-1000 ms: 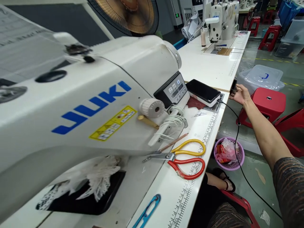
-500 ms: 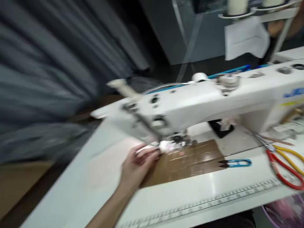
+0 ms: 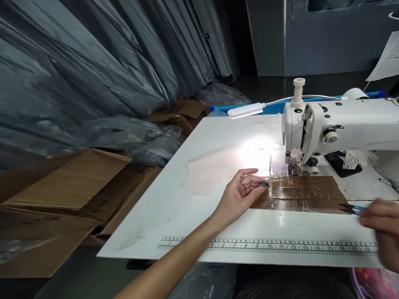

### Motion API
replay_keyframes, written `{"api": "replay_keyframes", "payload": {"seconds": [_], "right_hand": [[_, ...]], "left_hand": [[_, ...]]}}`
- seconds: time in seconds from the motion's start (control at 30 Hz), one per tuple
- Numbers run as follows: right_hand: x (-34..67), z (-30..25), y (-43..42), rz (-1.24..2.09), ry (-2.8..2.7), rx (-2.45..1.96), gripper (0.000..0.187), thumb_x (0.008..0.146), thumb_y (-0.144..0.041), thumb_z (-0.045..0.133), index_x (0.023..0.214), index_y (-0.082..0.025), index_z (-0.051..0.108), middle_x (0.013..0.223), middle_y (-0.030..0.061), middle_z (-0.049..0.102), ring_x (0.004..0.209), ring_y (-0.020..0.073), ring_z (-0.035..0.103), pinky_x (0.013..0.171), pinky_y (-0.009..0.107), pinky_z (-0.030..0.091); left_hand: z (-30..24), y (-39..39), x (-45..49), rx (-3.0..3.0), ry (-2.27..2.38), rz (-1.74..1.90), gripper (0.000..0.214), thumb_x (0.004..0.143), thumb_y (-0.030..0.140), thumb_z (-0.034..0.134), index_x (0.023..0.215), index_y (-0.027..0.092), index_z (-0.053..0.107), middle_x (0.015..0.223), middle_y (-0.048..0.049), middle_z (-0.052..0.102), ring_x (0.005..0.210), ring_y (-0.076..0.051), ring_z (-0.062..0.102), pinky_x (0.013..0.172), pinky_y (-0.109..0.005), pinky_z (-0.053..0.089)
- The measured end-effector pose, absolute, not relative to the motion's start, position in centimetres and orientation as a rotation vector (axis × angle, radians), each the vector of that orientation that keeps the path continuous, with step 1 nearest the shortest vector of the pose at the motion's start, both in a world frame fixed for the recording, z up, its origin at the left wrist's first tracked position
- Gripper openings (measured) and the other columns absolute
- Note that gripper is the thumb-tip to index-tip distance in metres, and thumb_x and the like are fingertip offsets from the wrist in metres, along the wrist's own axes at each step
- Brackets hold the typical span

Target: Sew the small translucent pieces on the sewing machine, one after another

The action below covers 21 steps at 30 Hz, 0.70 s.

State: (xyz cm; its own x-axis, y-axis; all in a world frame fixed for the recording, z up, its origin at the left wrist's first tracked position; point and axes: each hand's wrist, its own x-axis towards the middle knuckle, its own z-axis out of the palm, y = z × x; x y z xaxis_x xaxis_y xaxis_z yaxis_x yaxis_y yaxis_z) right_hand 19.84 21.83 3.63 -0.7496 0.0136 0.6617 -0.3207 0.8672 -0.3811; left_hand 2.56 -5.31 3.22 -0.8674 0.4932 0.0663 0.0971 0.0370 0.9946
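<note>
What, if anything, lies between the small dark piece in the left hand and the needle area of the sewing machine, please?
Nothing visible does. The left hand pinches the small dark piece at the edge of the brown taped patch; only that flat patch lies between it and the needle area.

Small dark round bobbin (image 3: 264,185), pinched at fingertips of left hand (image 3: 241,193), palm turned up, just over the left edge of a brown taped patch (image 3: 307,193) on a white sewing table (image 3: 199,199). Blue thread snips (image 3: 353,207) lying flat on the patch's right end, blurred right hand (image 3: 382,228) touching or just beside them.
</note>
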Motion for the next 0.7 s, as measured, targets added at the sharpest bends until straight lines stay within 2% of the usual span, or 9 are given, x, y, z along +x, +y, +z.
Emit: {"api": "replay_keyframes", "payload": {"seconds": [0.07, 0.13, 0.23, 0.27, 0.33, 0.4, 0.47, 0.57, 0.7], "right_hand": [[18.1, 4.5, 18.1, 0.916, -2.352, 0.448, 0.051, 0.091, -0.016, 0.049, 0.135, -0.043, 0.052, 0.108, 0.0056, 0.066, 0.076, 0.0179, 0.065, 0.06, 0.032, 0.056], [15.2, 5.3, 15.0, 1.271, -2.393, 0.524, 0.055, 0.089, -0.018, 0.052, 0.141, -0.035, 0.048, 0.122, 0.0093, 0.062, 0.073, 0.0158, 0.064, 0.062, 0.033, 0.055], [11.2, 6.1, 12.1, 1.739, -2.659, 0.35, 0.036, 0.093, -0.04, 0.051, 0.117, -0.018, 0.068, 0.089, 0.0086, 0.069, 0.063, 0.0155, 0.059, 0.058, 0.031, 0.05], [10.3, 6.2, 11.5, 1.932, -2.714, 0.314, 0.04, 0.096, -0.045, 0.046, 0.104, -0.016, 0.072, 0.082, 0.0079, 0.068, 0.065, 0.0156, 0.06, 0.06, 0.03, 0.049], [9.4, 6.0, 10.7, 2.228, -2.712, 0.217, 0.045, 0.094, -0.052, 0.051, 0.082, -0.015, 0.073, 0.071, 0.0057, 0.066, 0.066, 0.0146, 0.06, 0.061, 0.028, 0.046], [9.3, 5.5, 10.2, 2.469, -2.567, 0.117, 0.038, 0.082, -0.052, 0.069, 0.075, -0.016, 0.073, 0.072, 0.0039, 0.068, 0.068, 0.0131, 0.059, 0.064, 0.026, 0.045], [9.6, 5.0, 9.9, 2.677, -2.351, 0.019, 0.034, 0.067, -0.048, 0.084, 0.08, -0.018, 0.076, 0.079, 0.0031, 0.071, 0.073, 0.0126, 0.06, 0.071, 0.027, 0.047], [10.4, 4.5, 9.9, 2.839, -2.111, -0.1, 0.04, 0.054, -0.043, 0.091, 0.085, -0.021, 0.079, 0.087, 0.0037, 0.074, 0.08, 0.0135, 0.062, 0.08, 0.029, 0.049], [11.1, 4.2, 10.5, 2.738, -2.066, -0.215, 0.043, 0.046, -0.039, 0.094, 0.081, -0.02, 0.08, 0.077, 0.0039, 0.074, 0.068, 0.0124, 0.06, 0.071, 0.029, 0.051]], "left_hand": [[3.9, -6.0, 3.7, 0.606, 1.984, 1.929, 0.04, 0.073, 0.022, 0.077, 0.108, 0.019, 0.058, 0.089, -0.0088, 0.074, 0.084, -0.02, 0.072, 0.078, -0.033, 0.06], [4.3, -6.6, 4.8, 0.593, 1.937, 1.965, 0.039, 0.073, 0.02, 0.077, 0.107, 0.019, 0.059, 0.088, -0.0089, 0.073, 0.083, -0.021, 0.072, 0.073, -0.032, 0.06], [4.4, -7.4, 6.3, 0.539, 1.91, 1.999, 0.043, 0.069, 0.017, 0.079, 0.108, 0.018, 0.06, 0.088, -0.0083, 0.073, 0.085, -0.021, 0.072, 0.076, -0.032, 0.06], [4.3, -7.6, 6.7, 0.521, 1.921, 2.006, 0.045, 0.068, 0.016, 0.08, 0.109, 0.018, 0.06, 0.088, -0.0081, 0.074, 0.086, -0.021, 0.071, 0.08, -0.032, 0.059], [4.0, -7.9, 7.7, 0.506, 1.961, 2.014, 0.05, 0.066, 0.013, 0.081, 0.111, 0.019, 0.06, 0.091, -0.0079, 0.074, 0.087, -0.02, 0.071, 0.084, -0.032, 0.057], [3.8, -8.1, 8.7, 0.525, 2.021, 2.033, 0.056, 0.067, 0.011, 0.08, 0.116, 0.02, 0.056, 0.098, -0.0081, 0.073, 0.086, -0.019, 0.07, 0.083, -0.031, 0.057], [3.7, -7.9, 9.7, 0.542, 2.075, 2.073, 0.06, 0.068, 0.01, 0.079, 0.121, 0.022, 0.053, 0.105, -0.0081, 0.072, 0.08, -0.015, 0.069, 0.078, -0.028, 0.057], [3.5, -7.0, 11.5, 0.497, 2.066, 2.175, 0.06, 0.07, 0.012, 0.079, 0.121, 0.022, 0.05, 0.109, -0.0083, 0.07, 0.072, -0.011, 0.066, 0.072, -0.026, 0.057], [2.8, -5.0, 13.8, 0.328, 1.914, 2.374, 0.059, 0.073, 0.02, 0.081, 0.123, 0.022, 0.048, 0.114, -0.0097, 0.068, 0.075, -0.011, 0.066, 0.072, -0.023, 0.057]]}}
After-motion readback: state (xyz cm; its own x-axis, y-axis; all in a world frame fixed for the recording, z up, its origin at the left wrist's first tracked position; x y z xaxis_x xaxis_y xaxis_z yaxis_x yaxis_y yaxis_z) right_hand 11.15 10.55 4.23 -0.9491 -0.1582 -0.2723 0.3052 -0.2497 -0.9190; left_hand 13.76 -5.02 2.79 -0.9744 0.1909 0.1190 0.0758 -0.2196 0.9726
